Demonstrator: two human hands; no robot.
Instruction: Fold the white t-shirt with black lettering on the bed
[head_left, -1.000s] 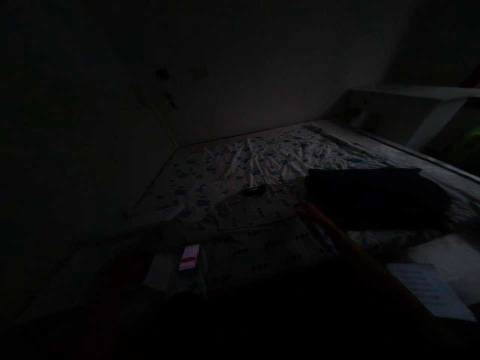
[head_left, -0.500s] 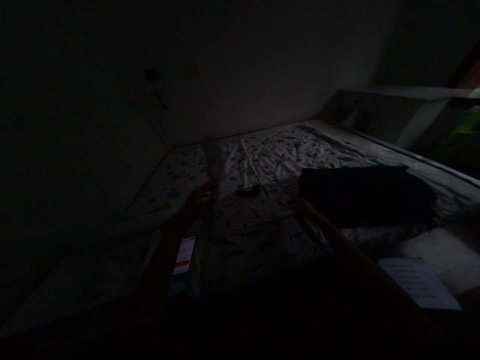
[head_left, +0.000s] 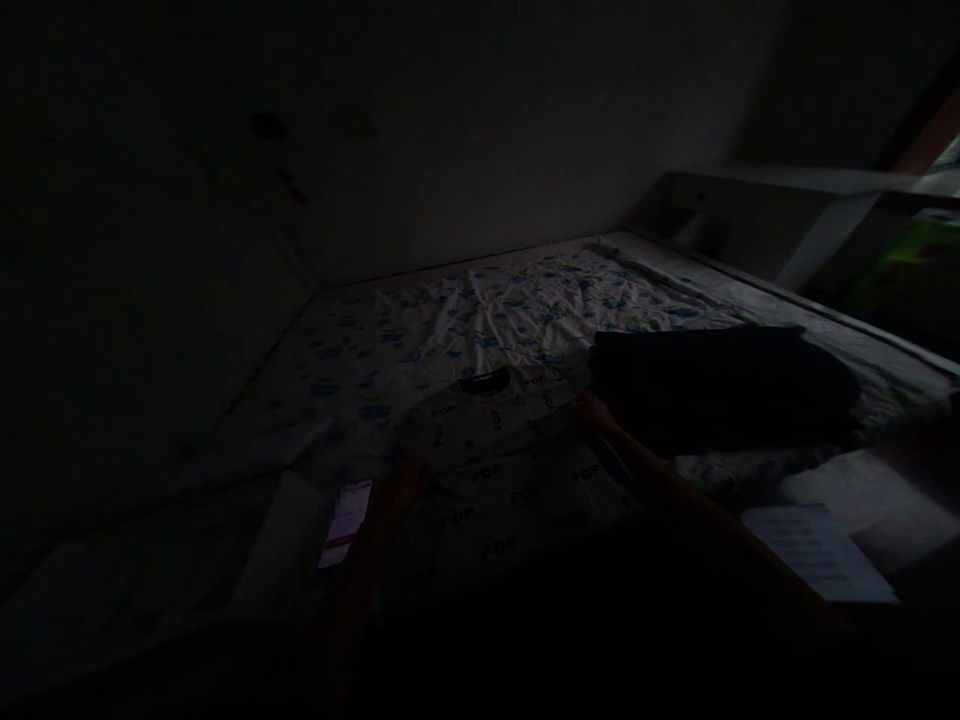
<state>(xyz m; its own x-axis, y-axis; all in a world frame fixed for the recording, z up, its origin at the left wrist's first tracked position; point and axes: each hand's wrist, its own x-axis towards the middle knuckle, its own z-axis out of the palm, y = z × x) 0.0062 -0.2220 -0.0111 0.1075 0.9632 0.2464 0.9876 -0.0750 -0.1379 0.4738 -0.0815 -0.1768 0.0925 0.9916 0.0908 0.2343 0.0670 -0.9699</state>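
A light T-shirt (head_left: 495, 440) printed with dark "POP" lettering and with a dark collar lies on the bed in front of me, a fold line running across its chest. My right hand (head_left: 594, 412) is closed on the shirt's right side near the sleeve. At the shirt's left side, below the shoulder, my left hand (head_left: 405, 482) touches the cloth; its fingers are too dark to make out. Just left of that hand is a phone (head_left: 345, 525) with a lit screen. Deep shadow hides the shirt's lower part.
The bed has a white sheet (head_left: 480, 310) with blue flowers. A stack of dark folded clothing (head_left: 724, 390) sits right of the shirt. Printed paper (head_left: 817, 550) lies at the lower right. Behind are a wall (head_left: 487, 160) and a pale ledge (head_left: 780, 180). The room is very dim.
My left hand has come down from above the shirt's left shoulder, where a blurred pale piece stood up, to the shirt's left side. My right hand stays at the right side. The view shifts slightly.
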